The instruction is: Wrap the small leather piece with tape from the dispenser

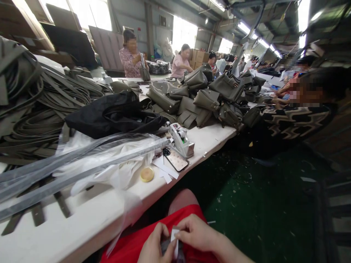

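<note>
Low in the head view, both hands are together over a red garment on the lap. My left hand (154, 245) is closed around a small dark grey piece (165, 246), mostly hidden by the fingers; its kind cannot be made out. My right hand (197, 233) pinches the upper part of a narrow white strip (174, 235) between thumb and forefinger. The strip lies against the grey piece, and the left thumb presses on its lower part. On the table nearby are a phone (177, 160), loose white paper strips (165, 170) and a round yellow lid (147, 174).
A tape dispenser (181, 140) stands near the edge of the white table (109, 219). Behind it are a black bag (109, 113), heaped olive handbags (189, 98) and bundled straps (55, 91). Clear plastic (109, 164) hangs over the edge. A co-worker (298, 117) sits at right.
</note>
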### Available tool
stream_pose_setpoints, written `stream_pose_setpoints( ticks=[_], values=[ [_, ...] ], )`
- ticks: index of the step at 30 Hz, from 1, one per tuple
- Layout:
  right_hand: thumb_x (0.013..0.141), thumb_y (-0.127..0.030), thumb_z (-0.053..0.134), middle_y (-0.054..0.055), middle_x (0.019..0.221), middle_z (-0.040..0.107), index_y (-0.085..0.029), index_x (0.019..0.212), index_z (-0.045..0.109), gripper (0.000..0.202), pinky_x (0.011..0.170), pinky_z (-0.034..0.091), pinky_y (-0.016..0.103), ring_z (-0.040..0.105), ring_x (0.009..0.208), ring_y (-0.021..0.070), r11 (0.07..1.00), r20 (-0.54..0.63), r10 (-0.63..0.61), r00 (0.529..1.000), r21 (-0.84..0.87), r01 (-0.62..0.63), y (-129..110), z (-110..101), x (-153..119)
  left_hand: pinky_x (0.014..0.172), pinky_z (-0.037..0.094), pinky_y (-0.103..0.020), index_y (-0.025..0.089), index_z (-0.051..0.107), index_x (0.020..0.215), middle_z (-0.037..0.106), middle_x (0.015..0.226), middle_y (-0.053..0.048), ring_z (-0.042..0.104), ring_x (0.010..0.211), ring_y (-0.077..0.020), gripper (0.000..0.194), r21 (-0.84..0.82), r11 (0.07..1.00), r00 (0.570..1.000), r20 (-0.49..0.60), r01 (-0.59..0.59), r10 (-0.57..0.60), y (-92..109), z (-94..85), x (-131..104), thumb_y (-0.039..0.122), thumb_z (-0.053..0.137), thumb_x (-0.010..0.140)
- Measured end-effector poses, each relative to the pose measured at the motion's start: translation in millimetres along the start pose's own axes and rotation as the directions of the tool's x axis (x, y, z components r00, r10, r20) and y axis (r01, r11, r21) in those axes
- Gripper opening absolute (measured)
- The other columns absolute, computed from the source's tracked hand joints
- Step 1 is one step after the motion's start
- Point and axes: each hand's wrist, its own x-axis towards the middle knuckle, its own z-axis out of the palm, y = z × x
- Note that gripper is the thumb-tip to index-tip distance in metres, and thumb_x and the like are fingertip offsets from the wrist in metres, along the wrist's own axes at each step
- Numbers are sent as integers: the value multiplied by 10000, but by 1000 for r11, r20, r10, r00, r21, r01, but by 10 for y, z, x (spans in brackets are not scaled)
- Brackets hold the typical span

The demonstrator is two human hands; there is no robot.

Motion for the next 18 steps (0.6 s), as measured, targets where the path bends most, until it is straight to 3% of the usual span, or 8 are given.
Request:
stream_pose_setpoints(
  ticks=[4,7,9,11,13,15,18],
  values=[
    [770,-209,579,-44,579,503,-127,653,645,157,521,276,215,380,539,73,988,87,-5,996,152,-9,52,-14,45,687,431,-287,247,381,799,542,748,7,544,692,-182,115,3,1000,1000,4,-1,1,96,-15,-38,313,474,808],
    [741,-204,612,-21,620,589,-130,706,690,113,558,340,222,461,563,94,977,66,39,997,209,-52,98,37,65,698,441,-287,239,405,814,571,765,-3,563,707,-183,110,-40,999,1000,19,6,-5,148,-51,-65,312,486,805],
    [755,-197,601,-7,645,637,-147,735,714,125,564,369,228,521,579,114,995,-21,34,999,99,-32,100,93,53,707,438,-285,222,446,850,608,794,-13,584,735,-187,128,-62,998,998,64,17,-13,149,-88,-79,259,525,756],
    [795,-170,549,-1,681,677,-177,761,729,183,598,407,234,579,621,131,989,-73,-70,995,-135,59,71,143,13,674,418,-281,198,509,852,640,792,-19,591,734,-192,178,-54,997,988,143,62,-54,107,-124,-76,204,562,683],
    [819,-139,503,8,784,718,-208,860,733,243,705,463,248,633,727,152,906,-14,-222,975,-373,201,33,171,-49,612,383,-273,176,562,805,640,727,-8,572,671,-181,168,-108,983,963,240,151,-122,24,-155,-46,195,585,640],
    [827,-131,492,43,1030,724,-219,1092,680,337,882,485,281,647,934,183,793,80,-322,943,-521,315,23,176,-113,571,359,-261,159,586,763,616,650,11,530,596,-149,165,-280,929,937,316,243,-150,-68,-182,14,209,618,610],
    [828,-138,499,107,1403,532,-194,1387,452,564,1103,387,345,502,1266,220,700,118,-363,924,-620,355,120,165,-166,562,364,-241,130,627,762,629,642,5,512,572,-120,265,-556,770,921,376,313,-103,-140,-223,141,180,682,508]
  ],
)
